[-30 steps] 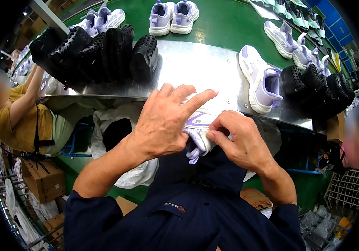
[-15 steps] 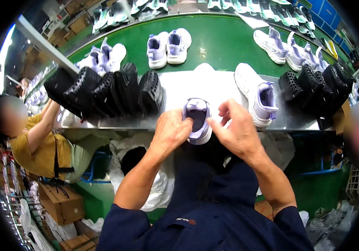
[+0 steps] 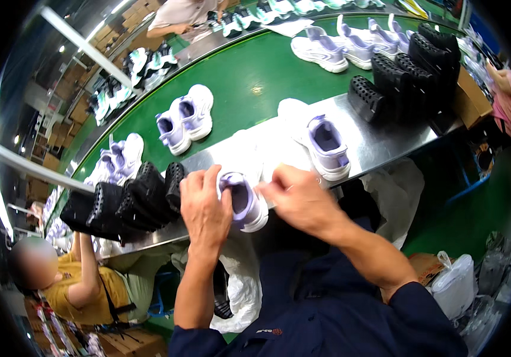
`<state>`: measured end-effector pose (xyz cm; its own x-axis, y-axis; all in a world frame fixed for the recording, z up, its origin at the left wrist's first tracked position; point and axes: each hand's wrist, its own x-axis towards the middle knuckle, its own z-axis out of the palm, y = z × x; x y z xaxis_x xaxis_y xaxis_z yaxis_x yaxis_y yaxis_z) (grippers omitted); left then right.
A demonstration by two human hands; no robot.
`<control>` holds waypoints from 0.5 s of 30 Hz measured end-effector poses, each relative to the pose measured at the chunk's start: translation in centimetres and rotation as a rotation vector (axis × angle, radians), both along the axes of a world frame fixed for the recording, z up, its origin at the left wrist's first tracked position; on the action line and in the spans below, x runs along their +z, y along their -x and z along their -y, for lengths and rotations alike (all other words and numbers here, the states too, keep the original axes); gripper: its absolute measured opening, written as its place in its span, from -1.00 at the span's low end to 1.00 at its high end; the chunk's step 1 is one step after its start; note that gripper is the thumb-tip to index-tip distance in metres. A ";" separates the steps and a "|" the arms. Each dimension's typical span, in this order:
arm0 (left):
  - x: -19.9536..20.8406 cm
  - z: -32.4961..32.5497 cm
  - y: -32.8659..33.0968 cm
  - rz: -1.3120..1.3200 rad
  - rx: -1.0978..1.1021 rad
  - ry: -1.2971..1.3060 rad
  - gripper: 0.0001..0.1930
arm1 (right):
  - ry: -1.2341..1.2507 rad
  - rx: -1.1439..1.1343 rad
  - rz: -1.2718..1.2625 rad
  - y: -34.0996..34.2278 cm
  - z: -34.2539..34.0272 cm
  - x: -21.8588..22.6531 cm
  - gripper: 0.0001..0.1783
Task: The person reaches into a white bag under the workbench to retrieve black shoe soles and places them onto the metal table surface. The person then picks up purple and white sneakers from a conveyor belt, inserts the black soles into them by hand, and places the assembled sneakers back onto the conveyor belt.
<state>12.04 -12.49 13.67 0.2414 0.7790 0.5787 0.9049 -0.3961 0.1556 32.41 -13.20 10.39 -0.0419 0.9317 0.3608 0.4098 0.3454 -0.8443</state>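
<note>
A small printed mark point(image 3: 269, 331) shows on the navy shirt point(image 3: 339, 324). At the metal desk's point(image 3: 386, 135) near edge, the left hand point(image 3: 205, 208) grips one white-and-lilac shoe point(image 3: 258, 212) by its collar; the right hand point(image 3: 303, 199) curls beside it, whether its fingers pinch anything being unclear. One neighbouring shoe point(image 3: 331, 157) stands right; two paired shoes point(image 3: 197, 113) flank open green surface point(image 3: 255, 83).
</note>
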 end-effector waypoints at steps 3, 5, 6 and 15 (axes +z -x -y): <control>0.6 1.2 -2.8 0.098 -0.062 -0.044 -0.71 | -0.191 -0.510 0.107 -8.2 -1.3 2.1 -0.76; 0.4 0.7 -7.8 0.294 -0.113 0.201 -0.70 | -0.104 -0.563 -0.014 -11.6 -4.6 -1.4 -0.70; -0.9 -0.7 -9.5 0.284 -0.104 0.166 -0.70 | 0.120 -0.379 -0.180 -11.2 -4.9 -2.7 -0.64; -3.5 -6.6 -12.8 0.202 -0.159 0.004 -0.80 | 0.341 -0.404 -0.293 -5.1 -1.3 -5.3 -0.54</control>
